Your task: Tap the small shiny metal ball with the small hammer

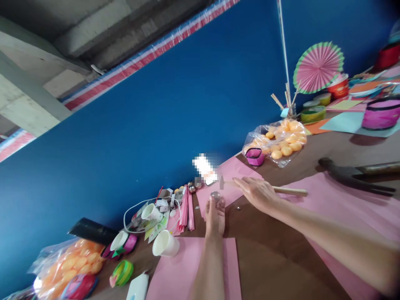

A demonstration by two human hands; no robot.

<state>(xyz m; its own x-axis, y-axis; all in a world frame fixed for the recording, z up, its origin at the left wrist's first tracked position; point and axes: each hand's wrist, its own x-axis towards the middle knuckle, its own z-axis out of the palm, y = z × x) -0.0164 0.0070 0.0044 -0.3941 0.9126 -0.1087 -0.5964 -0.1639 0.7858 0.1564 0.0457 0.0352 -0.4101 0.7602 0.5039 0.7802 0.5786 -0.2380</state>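
Observation:
Near the middle of the brown table, my left hand (215, 214) is closed on a small shiny metal ball (215, 194), held at the fingertips. My right hand (258, 193) wraps round the wooden handle (290, 191) of a small hammer, whose grey head (221, 182) is just right of and above the ball, apart from it. Beneath the hammer lies a pink sheet (237, 171). A small metal piece (238, 208) rests on the table between my hands.
A large claw hammer (346, 177) lies at the right. Bags of orange balls (286, 139) stand at the back right and lower left. A white cup (165, 243), pink strips (186, 208) and clutter are at the left. A blue wall (175, 112) rises behind.

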